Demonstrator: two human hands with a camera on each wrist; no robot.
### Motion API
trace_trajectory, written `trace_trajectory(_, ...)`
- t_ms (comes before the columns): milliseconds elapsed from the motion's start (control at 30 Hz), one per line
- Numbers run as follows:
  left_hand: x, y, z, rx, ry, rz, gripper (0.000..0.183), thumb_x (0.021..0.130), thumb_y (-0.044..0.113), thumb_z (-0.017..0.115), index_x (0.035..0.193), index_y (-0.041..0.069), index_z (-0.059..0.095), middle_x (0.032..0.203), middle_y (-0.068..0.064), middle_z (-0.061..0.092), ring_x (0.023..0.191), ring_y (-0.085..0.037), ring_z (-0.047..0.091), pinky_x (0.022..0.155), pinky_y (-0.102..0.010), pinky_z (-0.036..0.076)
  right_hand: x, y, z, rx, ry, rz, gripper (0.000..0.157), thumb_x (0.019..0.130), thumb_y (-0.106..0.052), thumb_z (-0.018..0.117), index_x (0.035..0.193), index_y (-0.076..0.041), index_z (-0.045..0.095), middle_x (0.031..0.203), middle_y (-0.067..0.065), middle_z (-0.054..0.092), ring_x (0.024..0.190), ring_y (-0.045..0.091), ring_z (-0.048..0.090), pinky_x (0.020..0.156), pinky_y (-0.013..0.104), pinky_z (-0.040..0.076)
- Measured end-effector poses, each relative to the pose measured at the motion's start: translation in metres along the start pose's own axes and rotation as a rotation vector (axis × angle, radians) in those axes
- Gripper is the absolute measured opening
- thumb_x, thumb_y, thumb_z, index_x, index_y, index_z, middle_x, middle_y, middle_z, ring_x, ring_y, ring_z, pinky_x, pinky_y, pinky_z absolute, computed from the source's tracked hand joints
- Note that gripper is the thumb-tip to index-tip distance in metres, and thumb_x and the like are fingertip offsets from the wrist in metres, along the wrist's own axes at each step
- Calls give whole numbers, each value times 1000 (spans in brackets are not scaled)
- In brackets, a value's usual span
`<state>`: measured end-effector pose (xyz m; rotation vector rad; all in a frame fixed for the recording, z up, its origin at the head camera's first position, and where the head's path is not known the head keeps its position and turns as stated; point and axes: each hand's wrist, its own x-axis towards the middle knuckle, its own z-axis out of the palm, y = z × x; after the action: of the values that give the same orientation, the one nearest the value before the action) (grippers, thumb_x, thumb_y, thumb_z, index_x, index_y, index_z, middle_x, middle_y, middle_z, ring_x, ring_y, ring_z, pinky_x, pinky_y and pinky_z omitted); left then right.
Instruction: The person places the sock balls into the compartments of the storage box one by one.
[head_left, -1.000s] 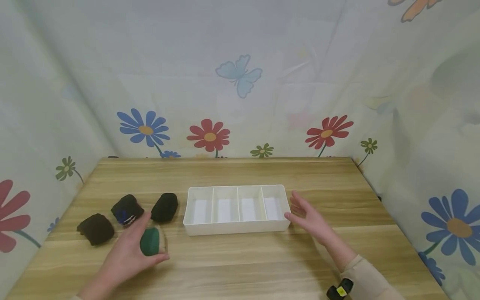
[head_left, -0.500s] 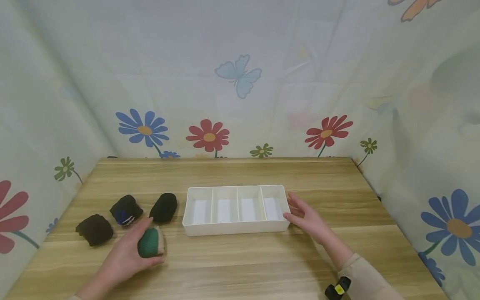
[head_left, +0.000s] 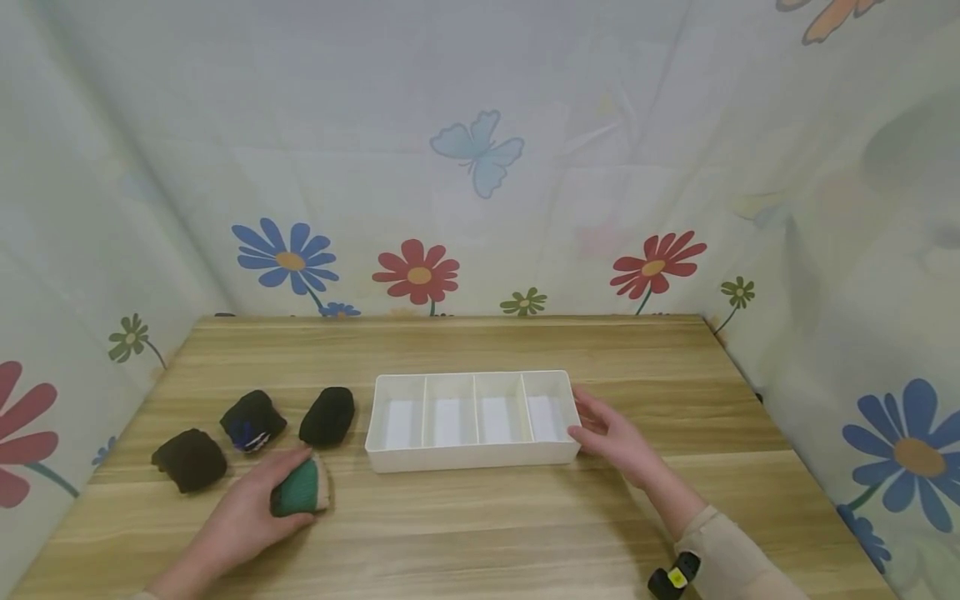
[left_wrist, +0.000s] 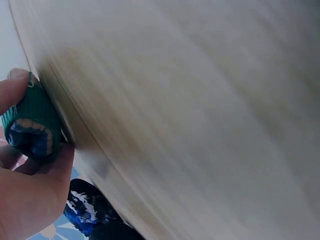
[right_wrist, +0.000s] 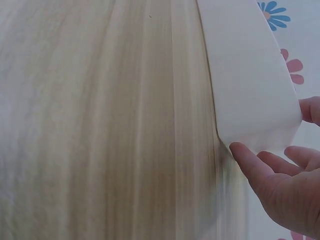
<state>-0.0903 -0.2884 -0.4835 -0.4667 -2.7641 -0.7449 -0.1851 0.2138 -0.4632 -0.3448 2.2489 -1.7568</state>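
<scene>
My left hand (head_left: 243, 508) grips a rolled green sock (head_left: 300, 487) with a beige end, thumb on the near side and fingers on the far side. In the left wrist view the green sock (left_wrist: 32, 117) shows a dark blue and beige opening. At the right end of a white divided box (head_left: 472, 457), my right hand (head_left: 618, 437) touches the end wall with relaxed fingers, thumb by the front corner. The right wrist view shows these fingertips against the corner of the white box (right_wrist: 250, 75).
Behind the green sock lie a black rolled sock (head_left: 327, 417), a dark one with blue and white marks (head_left: 252, 421), and a dark brown one (head_left: 190, 460). The wooden table (head_left: 465, 533) meets a flowered cloth (head_left: 480, 217) at its back edge.
My left hand has closed in around the green sock and shifted slightly left. My right hand has come in from just beside the box to touch its right end.
</scene>
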Motion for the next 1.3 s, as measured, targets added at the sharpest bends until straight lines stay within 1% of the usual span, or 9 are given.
trace_trajectory(200,1,1,-1,-4,19,10,80,58,21,96,129,2,62,122,-16,64,108,-34,61,87,-25,45,1,2,0,12,5,4,70,96,-9,63,153,4,26,149,34,34,131,51,41,92,44,52)
trace_trajectory(433,5,17,-4,-41,4,-16,79,64,26,93,133,6,61,125,-16,63,112,-37,60,86,-52,49,0,2,0,36,-2,15,66,99,-8,59,154,3,25,149,34,33,131,49,41,94,45,51)
trace_trajectory(500,7,22,-5,-57,12,-11,79,66,28,92,135,7,60,125,-15,64,111,-35,61,85,-51,51,0,2,0,41,-6,13,65,99,-8,58,154,4,24,149,35,33,131,49,41,94,44,51)
trace_trajectory(633,12,31,-8,-95,43,15,77,68,26,91,137,8,59,125,-11,63,106,-29,62,83,-30,54,0,2,0,58,-2,14,63,100,-7,56,154,4,24,149,35,33,131,49,42,94,42,51)
trace_trajectory(733,16,37,-11,-132,62,20,76,70,24,90,138,11,58,126,-10,63,107,-28,62,84,-12,47,0,2,1,76,1,25,62,101,-6,55,154,3,25,150,34,32,131,47,42,94,41,51)
trace_trajectory(833,20,43,-15,-154,82,21,75,73,23,89,140,15,58,129,-11,62,112,-30,59,87,-4,38,0,3,1,103,0,30,61,101,-5,53,154,2,25,151,34,31,131,46,43,94,40,51)
trace_trajectory(933,26,49,-18,-142,97,28,74,74,24,89,141,17,57,129,-9,62,112,-28,58,88,-5,38,0,5,1,112,0,29,60,101,-5,52,154,2,25,151,34,31,130,46,44,94,40,52)
trace_trajectory(1100,37,59,-21,-113,117,69,75,73,24,89,140,16,57,131,-7,61,115,-29,58,93,-22,44,0,4,0,94,0,31,59,102,-7,52,155,1,26,151,33,32,129,45,45,95,43,51)
trace_trajectory(1300,54,68,-22,-130,149,146,74,71,15,90,138,12,58,131,-9,61,115,-31,60,96,-12,36,-1,5,0,83,3,35,59,102,-8,52,155,0,26,151,31,33,131,45,44,96,44,50)
